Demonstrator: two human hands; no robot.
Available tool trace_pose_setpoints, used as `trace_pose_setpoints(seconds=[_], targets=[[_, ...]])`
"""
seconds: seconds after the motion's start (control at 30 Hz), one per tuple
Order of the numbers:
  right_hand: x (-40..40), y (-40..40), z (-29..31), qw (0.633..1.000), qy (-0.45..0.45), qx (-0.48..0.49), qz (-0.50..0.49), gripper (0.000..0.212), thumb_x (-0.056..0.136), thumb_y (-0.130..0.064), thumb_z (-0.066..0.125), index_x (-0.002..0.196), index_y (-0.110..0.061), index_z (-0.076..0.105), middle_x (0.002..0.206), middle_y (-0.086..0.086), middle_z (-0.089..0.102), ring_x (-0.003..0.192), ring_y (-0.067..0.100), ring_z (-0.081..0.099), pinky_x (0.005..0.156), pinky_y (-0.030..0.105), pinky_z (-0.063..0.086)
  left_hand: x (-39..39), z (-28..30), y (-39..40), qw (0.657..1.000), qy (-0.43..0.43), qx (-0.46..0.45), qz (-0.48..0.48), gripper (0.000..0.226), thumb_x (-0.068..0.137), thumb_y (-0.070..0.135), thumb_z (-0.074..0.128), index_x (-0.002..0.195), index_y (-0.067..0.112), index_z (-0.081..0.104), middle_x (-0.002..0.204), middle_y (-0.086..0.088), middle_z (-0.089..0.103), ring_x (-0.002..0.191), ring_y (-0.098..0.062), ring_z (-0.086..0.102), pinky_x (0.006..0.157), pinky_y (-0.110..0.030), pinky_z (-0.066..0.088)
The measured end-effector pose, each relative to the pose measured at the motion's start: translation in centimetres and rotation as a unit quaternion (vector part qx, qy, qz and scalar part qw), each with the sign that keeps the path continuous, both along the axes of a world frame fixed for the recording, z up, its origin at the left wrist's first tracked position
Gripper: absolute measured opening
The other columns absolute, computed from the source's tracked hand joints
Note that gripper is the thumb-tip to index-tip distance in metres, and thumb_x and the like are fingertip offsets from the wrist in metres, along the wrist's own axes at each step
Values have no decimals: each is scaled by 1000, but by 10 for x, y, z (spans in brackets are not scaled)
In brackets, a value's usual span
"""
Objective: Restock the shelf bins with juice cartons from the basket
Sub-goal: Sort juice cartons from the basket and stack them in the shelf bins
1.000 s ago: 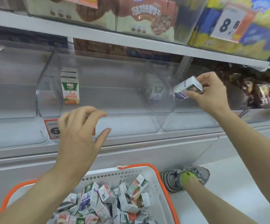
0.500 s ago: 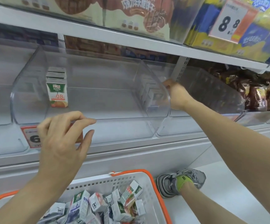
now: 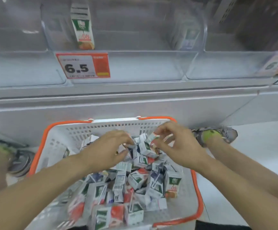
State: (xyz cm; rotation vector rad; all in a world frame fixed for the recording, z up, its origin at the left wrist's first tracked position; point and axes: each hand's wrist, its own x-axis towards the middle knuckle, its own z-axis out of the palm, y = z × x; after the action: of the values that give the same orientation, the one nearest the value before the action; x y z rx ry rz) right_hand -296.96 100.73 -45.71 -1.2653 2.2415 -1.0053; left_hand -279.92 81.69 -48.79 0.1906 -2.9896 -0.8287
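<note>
Juice cartons lie jumbled in a heap inside the white, orange-rimmed shopping basket on the floor, filling most of it; they are small white boxes with green, red and dark blue panels. Both hands are down in the far end of the heap. The left hand is curled with its fingertips closing on a carton at the top of the pile. The right hand has its fingers half bent around another carton, though motion blur leaves it unclear whether either hold is firm.

Above, clear plastic shelf bins stand side by side on the grey shelf. The middle bin holds one upright orange juice carton at its back left. The bin to its right holds what seems to be an upright carton, seen hazily through the wall. A price tag reading 6.5 sits on the middle bin's front.
</note>
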Motion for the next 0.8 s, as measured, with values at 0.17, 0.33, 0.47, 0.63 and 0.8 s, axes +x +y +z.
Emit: trace_pose_setpoints(seconds=[0.17,0.33,0.47,0.63,0.8], targets=[[19,23,-71,951,-38,256,170,40,86,-40,73,120,-25,59,109,-6,50,86,3,52,72,12,40,40,-44,21,977,-211,37,21,44,93,44,59,133,26,52,122,8,53,116,-10,50,100,-26,40],[24,35,-98,901,-6,376,215,81,75,-46,79,144,-28,40,120,1,40,102,21,55,90,34,49,48,-70,47,953,-287,35,92,67,81,72,54,125,21,49,107,0,57,99,-19,54,91,-38,46],[26,36,-103,873,55,419,245,108,65,-50,87,152,-29,27,129,5,39,110,26,53,92,37,49,53,-78,65,945,-298,-74,110,76,78,80,43,128,23,47,103,4,64,103,-19,58,101,-40,37],[31,34,-110,852,150,424,267,108,63,-57,85,151,-29,29,133,6,45,108,28,59,84,41,53,51,-65,62,940,-267,80,197,60,84,44,67,136,21,49,114,1,67,104,-17,63,95,-34,47],[25,32,-102,916,104,330,204,75,74,-46,74,141,-34,44,120,-2,60,106,22,60,80,33,50,45,-47,51,909,-220,218,279,40,89,27,68,125,17,56,74,7,65,59,2,61,57,-16,45]])
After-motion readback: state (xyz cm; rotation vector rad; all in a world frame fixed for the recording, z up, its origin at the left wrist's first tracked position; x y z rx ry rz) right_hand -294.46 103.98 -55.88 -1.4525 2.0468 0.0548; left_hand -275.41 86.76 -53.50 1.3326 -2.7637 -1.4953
